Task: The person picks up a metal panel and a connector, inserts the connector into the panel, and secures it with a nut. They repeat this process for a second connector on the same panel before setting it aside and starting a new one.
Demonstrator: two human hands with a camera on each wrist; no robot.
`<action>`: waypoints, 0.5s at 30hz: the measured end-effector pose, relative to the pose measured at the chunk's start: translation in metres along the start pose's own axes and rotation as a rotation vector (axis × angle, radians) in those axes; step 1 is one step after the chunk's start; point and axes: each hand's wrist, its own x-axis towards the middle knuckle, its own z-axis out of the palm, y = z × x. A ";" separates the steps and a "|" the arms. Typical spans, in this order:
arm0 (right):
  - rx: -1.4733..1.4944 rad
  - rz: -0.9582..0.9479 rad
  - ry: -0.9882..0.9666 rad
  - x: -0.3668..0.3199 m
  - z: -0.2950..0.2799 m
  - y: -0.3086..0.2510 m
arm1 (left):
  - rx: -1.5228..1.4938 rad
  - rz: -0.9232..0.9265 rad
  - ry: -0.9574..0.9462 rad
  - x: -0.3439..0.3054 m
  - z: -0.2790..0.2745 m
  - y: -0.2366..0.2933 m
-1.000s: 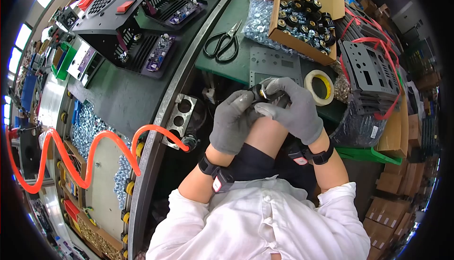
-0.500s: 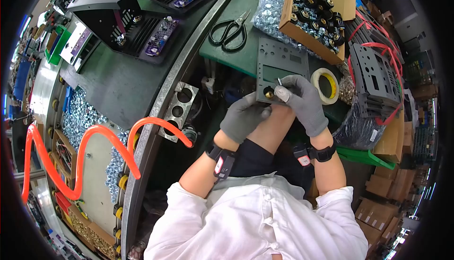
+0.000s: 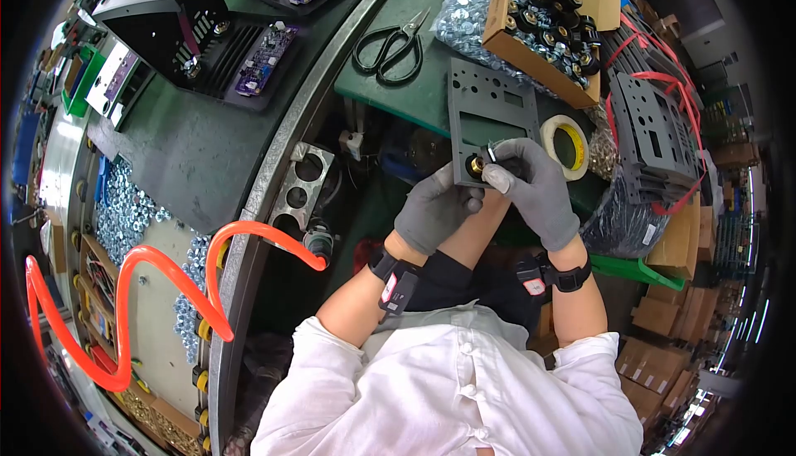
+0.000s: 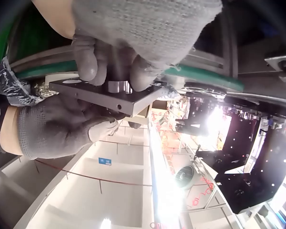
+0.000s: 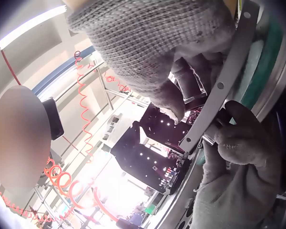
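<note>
Pinching small part [image 3: 491, 154] w/ R fingers [image 3: 497, 177] at panel [image 3: 497, 101] edge; L fingers [image 4: 141, 76] curled round shiny pc. [image 4: 119, 87] behind

panel [image 3: 477, 95]: matt, metal-looking | gloves [image 3: 433, 211]: knit cloth | coiled hose [image 3: 167, 265]: glossy plastic | carton [image 3: 539, 69]: cardboard

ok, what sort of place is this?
Probably a factory floor or assembly workshop: black housings with circuit boards sit on a workbench, loose metal fasteners are heaped nearby, and a coiled orange hose hangs across.
</note>
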 end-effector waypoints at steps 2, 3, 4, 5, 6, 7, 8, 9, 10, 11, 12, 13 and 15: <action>-0.003 0.005 -0.006 0.000 -0.001 0.001 | -0.043 -0.040 0.003 0.001 0.002 0.003; 0.014 0.009 0.000 -0.001 -0.001 0.001 | -0.045 -0.039 0.004 0.001 0.002 0.004; 0.031 0.014 0.008 -0.002 -0.001 0.002 | -0.019 -0.051 0.005 0.002 0.001 0.005; 0.031 0.016 0.007 -0.002 -0.002 0.002 | 0.006 -0.064 0.006 0.003 0.001 0.006; 0.024 0.015 0.007 -0.002 -0.002 0.003 | 0.004 -0.065 0.006 0.004 -0.001 0.008; 0.017 0.015 0.008 -0.003 -0.003 0.004 | 0.019 -0.097 -0.033 0.005 -0.005 0.011; 0.016 0.017 0.008 -0.004 -0.003 0.004 | 0.034 -0.128 -0.072 0.005 -0.009 0.012; -0.004 0.014 -0.002 -0.004 -0.003 0.003 | 0.032 -0.128 -0.071 0.006 -0.014 0.011; -0.024 0.010 -0.012 -0.005 -0.003 0.003 | 0.027 -0.135 -0.101 0.007 -0.019 0.011; -0.024 0.011 -0.012 -0.005 -0.002 0.003 | 0.023 -0.141 -0.131 0.007 -0.022 0.010; -0.019 0.002 -0.018 -0.006 -0.002 0.003 | 0.023 -0.142 -0.131 0.006 -0.015 0.012; -0.014 -0.007 -0.023 -0.007 -0.001 0.004 | 0.035 -0.147 -0.064 0.003 0.000 0.016; -0.193 -0.143 -0.015 -0.007 0.001 0.000 | 0.047 -0.155 0.005 -0.003 0.016 0.019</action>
